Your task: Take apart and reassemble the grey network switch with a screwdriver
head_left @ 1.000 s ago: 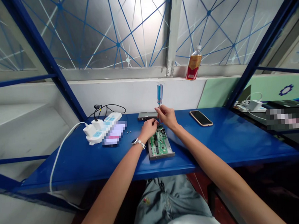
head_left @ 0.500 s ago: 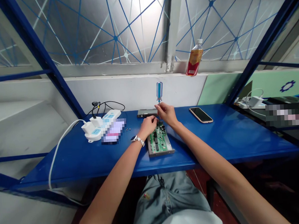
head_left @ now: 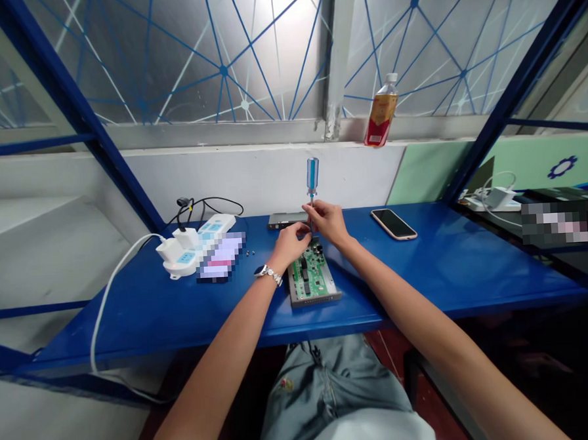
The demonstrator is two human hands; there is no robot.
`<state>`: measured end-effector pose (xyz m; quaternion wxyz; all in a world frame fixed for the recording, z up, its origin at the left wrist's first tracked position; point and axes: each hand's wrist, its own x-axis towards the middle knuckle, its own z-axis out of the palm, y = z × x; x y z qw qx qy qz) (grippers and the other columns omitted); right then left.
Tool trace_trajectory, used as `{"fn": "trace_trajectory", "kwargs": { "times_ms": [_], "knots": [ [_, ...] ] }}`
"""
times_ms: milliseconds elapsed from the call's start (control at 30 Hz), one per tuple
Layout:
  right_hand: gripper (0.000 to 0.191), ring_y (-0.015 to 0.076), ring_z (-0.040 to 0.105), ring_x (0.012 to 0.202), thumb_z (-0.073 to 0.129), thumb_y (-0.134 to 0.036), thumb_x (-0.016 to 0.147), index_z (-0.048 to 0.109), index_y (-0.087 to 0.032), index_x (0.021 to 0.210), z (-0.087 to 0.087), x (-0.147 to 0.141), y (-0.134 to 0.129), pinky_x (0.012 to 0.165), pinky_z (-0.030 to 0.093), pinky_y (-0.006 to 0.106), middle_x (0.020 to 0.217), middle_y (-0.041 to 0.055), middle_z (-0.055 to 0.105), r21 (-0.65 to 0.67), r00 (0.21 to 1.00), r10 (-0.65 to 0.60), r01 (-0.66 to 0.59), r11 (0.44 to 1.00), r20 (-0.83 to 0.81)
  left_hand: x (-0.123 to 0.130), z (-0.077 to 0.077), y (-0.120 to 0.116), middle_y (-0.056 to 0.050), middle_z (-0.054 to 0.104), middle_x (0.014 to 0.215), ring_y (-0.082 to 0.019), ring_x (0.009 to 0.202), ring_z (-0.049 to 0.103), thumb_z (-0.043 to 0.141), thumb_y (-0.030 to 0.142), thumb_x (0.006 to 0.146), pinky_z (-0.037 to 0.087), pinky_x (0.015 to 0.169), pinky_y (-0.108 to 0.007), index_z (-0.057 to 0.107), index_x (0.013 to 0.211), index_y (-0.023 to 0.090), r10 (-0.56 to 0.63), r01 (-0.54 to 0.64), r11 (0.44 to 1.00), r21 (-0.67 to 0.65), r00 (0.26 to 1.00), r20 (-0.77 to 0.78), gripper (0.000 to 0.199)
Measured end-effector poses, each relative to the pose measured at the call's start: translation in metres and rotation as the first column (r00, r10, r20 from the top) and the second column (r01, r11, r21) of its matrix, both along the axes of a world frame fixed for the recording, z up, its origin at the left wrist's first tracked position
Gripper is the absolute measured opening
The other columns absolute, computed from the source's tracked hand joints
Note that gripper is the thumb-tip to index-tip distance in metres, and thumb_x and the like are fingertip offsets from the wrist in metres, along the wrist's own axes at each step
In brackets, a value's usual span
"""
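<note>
A screwdriver point(head_left: 312, 174) with a clear blue handle stands nearly upright, its shaft pinched in the fingers of my right hand point(head_left: 330, 221). Its tip points down at the far end of a green circuit board point(head_left: 317, 278), which lies in a shallow grey metal case point(head_left: 318, 299). My left hand point(head_left: 290, 242), with a silver watch on the wrist, is closed over the case's far left corner, close to the screwdriver tip. Whatever its fingertips hold is too small or hidden to make out. Partly behind my hands lies a flat grey metal piece point(head_left: 280, 221).
To the left are a white power strip point(head_left: 190, 255) with plugs and cables, a phone with a blurred screen point(head_left: 222, 258) and small screw-like bits point(head_left: 250, 253). A dark-screened phone point(head_left: 393, 224) lies to the right. On the ledge stands a drink bottle point(head_left: 381, 113).
The whole view has shifted slightly. Both hands and the screwdriver keep almost the same place over the far end of the board.
</note>
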<state>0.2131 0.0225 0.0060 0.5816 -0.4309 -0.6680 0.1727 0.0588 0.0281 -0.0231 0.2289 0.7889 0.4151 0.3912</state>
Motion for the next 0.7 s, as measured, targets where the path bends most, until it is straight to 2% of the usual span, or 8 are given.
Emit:
{"fn": "trace_trajectory", "kwargs": {
  "times_ms": [100,233,367,433,567,633,700],
  "knots": [
    [0.049,0.0148,0.061,0.048,0.063,-0.066,0.088,0.066,-0.020,0.073,0.001,0.003,-0.001,0.052,0.047,0.026,0.061,0.0012,0.068,-0.027,1.000,0.002,-0.002,1.000,-0.013,0.003,0.003,0.001,-0.008,0.079,0.093,-0.022,0.090,0.074,0.071,0.019,0.082,0.054,0.085,-0.030,0.074,0.090,0.017,-0.049,0.046,0.998,0.030,0.995,0.091,0.009],
    [0.053,0.0161,0.060,0.047,0.067,-0.067,0.085,0.065,-0.019,0.064,0.001,0.005,-0.001,0.050,0.046,0.027,0.054,0.0019,0.065,-0.054,1.000,0.011,-0.012,0.998,-0.027,0.009,0.004,0.004,-0.006,0.078,0.081,-0.020,0.079,0.073,0.072,0.015,0.080,0.053,0.075,-0.027,0.073,0.080,0.016,-0.015,0.011,0.999,0.031,0.992,0.128,0.001],
    [0.050,0.0153,0.058,0.047,0.067,-0.062,0.086,0.066,-0.018,0.062,0.001,0.004,-0.002,0.051,0.045,0.026,0.050,0.0009,0.061,-0.046,1.000,0.011,-0.012,0.999,-0.008,0.011,0.002,0.006,-0.006,0.079,0.079,-0.020,0.077,0.074,0.072,0.016,0.081,0.053,0.072,-0.027,0.075,0.080,0.015,0.000,-0.003,1.000,0.014,0.988,0.153,0.004],
    [0.044,0.0157,0.060,0.048,0.067,-0.058,0.087,0.070,-0.018,0.071,-0.001,0.004,-0.002,0.051,0.047,0.026,0.053,0.0009,0.063,-0.080,1.000,0.032,-0.031,0.996,0.002,0.011,0.001,0.007,-0.007,0.080,0.083,-0.022,0.081,0.075,0.071,0.017,0.082,0.054,0.075,-0.028,0.077,0.083,0.015,-0.010,0.008,1.000,0.013,0.987,0.163,0.006],
    [0.037,0.0165,0.066,0.056,0.065,-0.045,0.087,0.074,-0.015,0.106,-0.005,0.010,-0.001,0.055,0.052,0.027,0.075,0.0045,0.074,-0.140,0.992,0.124,-0.123,0.982,0.002,0.009,0.000,0.008,-0.010,0.081,0.087,-0.025,0.085,0.075,0.070,0.021,0.086,0.056,0.079,-0.031,0.080,0.087,0.015,-0.011,0.009,1.000,0.013,0.987,0.160,0.012],
    [0.036,0.0166,0.069,0.062,0.063,-0.040,0.086,0.072,-0.015,0.111,-0.006,0.014,0.000,0.060,0.054,0.028,0.085,0.0066,0.077,-0.141,0.988,0.155,-0.154,0.978,-0.002,0.008,-0.001,0.008,-0.010,0.081,0.088,-0.025,0.085,0.076,0.071,0.022,0.086,0.056,0.080,-0.032,0.081,0.090,0.016,-0.014,0.014,1.000,0.005,0.988,0.152,0.013],
    [0.032,0.0166,0.069,0.063,0.063,-0.037,0.085,0.072,-0.015,0.107,-0.007,0.018,0.000,0.062,0.055,0.028,0.088,0.0066,0.077,-0.133,0.988,0.153,-0.151,0.980,0.009,0.008,-0.002,0.008,-0.010,0.081,0.090,-0.026,0.087,0.076,0.071,0.022,0.086,0.057,0.082,-0.033,0.082,0.092,0.017,-0.024,0.024,1.000,0.002,0.989,0.145,0.014]
  ]
}}
